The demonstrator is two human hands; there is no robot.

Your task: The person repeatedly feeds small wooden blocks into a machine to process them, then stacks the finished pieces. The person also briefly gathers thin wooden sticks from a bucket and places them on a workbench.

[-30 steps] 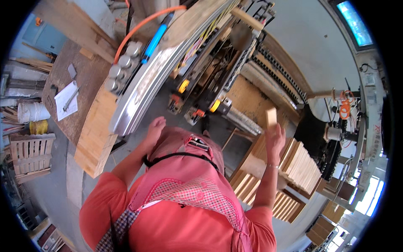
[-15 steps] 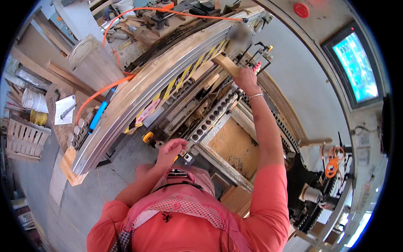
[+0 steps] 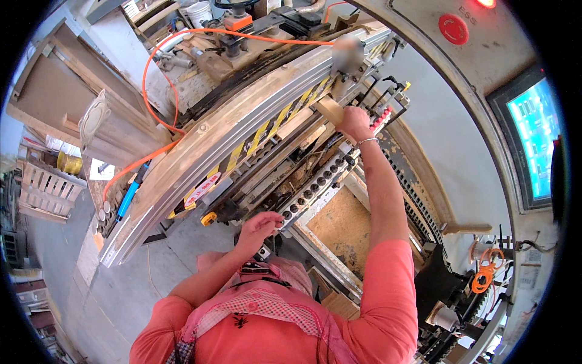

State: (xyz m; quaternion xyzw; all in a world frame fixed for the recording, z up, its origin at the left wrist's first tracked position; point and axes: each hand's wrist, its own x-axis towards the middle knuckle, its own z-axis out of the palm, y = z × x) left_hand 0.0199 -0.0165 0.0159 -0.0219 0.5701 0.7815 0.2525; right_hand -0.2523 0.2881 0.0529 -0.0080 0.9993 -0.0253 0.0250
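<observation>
1. The left hand [image 3: 259, 225] hovers close to the body, fingers loosely curled and slightly apart, holding nothing, just beside the grey metal rail with a row of dark round holes [image 3: 312, 191].
2. Farther out, the right hand [image 3: 354, 123] stretches forward at full arm's length, fingers clamped around one end of a pale rectangular wooden block [image 3: 329, 110].
3. The block lies against the long grey machine beam with yellow-and-black hazard stripes [image 3: 242, 151].
4. Beyond, an orange cable [image 3: 159, 68] loops over the cluttered workbench.
</observation>
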